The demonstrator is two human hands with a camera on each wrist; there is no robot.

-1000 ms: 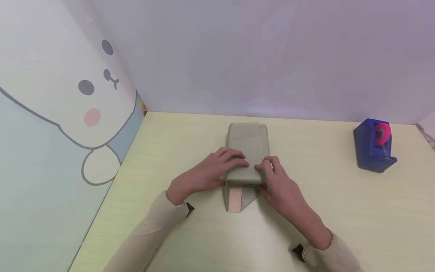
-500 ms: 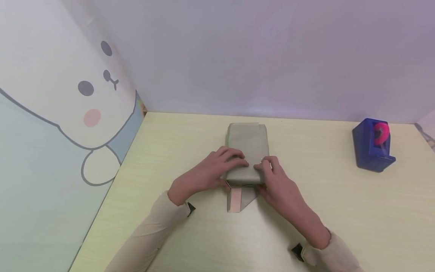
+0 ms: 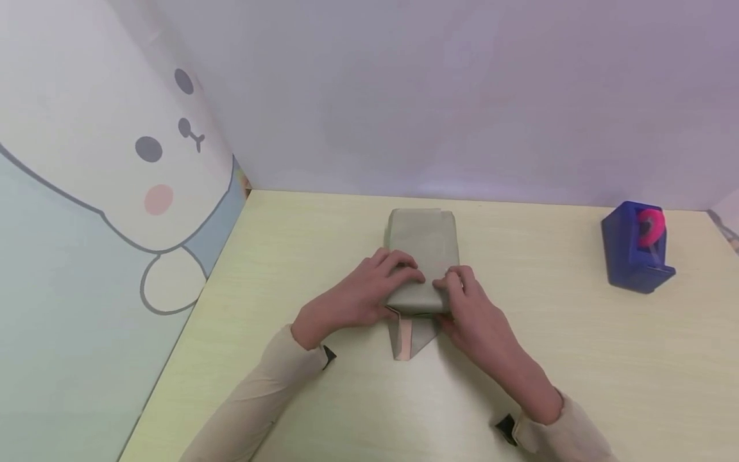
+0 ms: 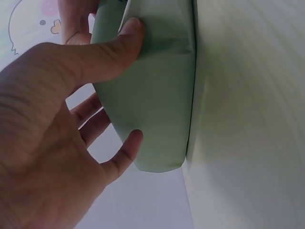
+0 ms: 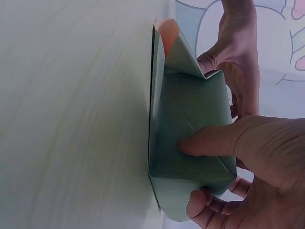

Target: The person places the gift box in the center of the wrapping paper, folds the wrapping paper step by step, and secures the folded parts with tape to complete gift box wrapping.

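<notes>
A box wrapped in grey-green paper [image 3: 424, 240] lies on the table, long side pointing away from me. At its near end a paper flap [image 3: 421, 337] sticks out, its pinkish inner face [image 5: 168, 36] showing. My left hand [image 3: 360, 295] holds the left side, fingertips on top and thumb [image 4: 112, 59] pushing the paper in at the near left corner. My right hand [image 3: 476, 308] grips the near right corner, its thumb [image 5: 209, 140] pressing the folded end and its fingers bent over the side and top.
At the back right of the pale wooden table [image 3: 537, 269] stands a blue tape dispenser [image 3: 623, 256] with a pink roll [image 3: 654, 224]. A plain wall panel [image 3: 404, 96] rises behind the table, and a cartoon-printed panel [image 3: 86, 192] on the left.
My left thumb has pushed the left part of the end paper inward, so the protruding flap looks narrower. The right hand stays in place on the box.
</notes>
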